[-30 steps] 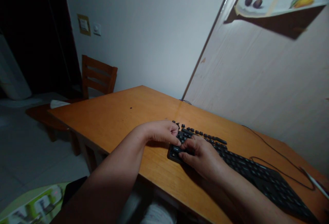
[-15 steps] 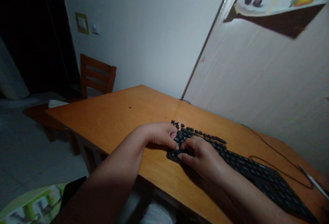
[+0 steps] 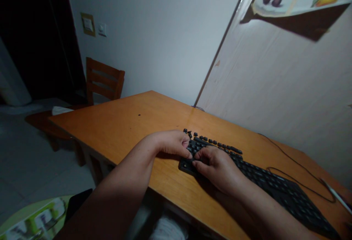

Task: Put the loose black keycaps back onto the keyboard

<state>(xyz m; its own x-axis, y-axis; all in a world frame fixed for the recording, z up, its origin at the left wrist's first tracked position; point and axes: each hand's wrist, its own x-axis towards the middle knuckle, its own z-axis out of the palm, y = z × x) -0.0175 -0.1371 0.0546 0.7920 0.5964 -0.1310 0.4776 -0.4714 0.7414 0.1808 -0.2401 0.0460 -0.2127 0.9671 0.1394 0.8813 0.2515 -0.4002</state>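
A black computer keyboard (image 3: 269,179) lies slantwise on the wooden table, several of its keys off at the left end. My left hand (image 3: 176,145) is curled at that end, its thumb pressed down on the keyboard by the keys. Close beside it, my right hand (image 3: 217,164) is bent over the same corner with thumb and forefinger drawn together among the keys. Whatever sits between those fingertips is hidden. Loose black keycaps (image 3: 210,141) stand in a row along the keyboard's far edge, with a few more in a small cluster near my left knuckles.
The wooden table (image 3: 132,111) meets the wall at its far side. A thin black cable (image 3: 286,154) curls behind the keyboard, near a pale stick-like object (image 3: 337,196). A wooden chair (image 3: 104,80) is beyond the left edge. A small dark speck lies on the tabletop.
My right thumb and fingers have shifted slightly to the right, and the thumb has moved nearer the forefinger. The left hand has stayed almost still on the keyboard's corner.
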